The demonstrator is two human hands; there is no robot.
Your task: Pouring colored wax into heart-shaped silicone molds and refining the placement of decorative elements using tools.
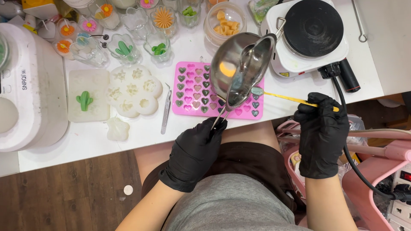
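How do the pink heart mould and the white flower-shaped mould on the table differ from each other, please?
The pink heart mould is rectangular with many small heart cavities, several holding grey or pink fill; the white flower-shaped mould has a lobed outline with a few larger flower cavities, all pale. The pink mould lies partly under the tilted metal pouring pot held by the left hand; the white mould lies uncovered. Both lie flat on the white table.

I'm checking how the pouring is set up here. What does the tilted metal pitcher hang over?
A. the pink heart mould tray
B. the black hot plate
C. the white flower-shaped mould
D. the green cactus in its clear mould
A: the metal pitcher, held by its wire handle in the left hand, tilts above the pink heart mould tray, while the right hand holds a thin yellow stick at its spout.
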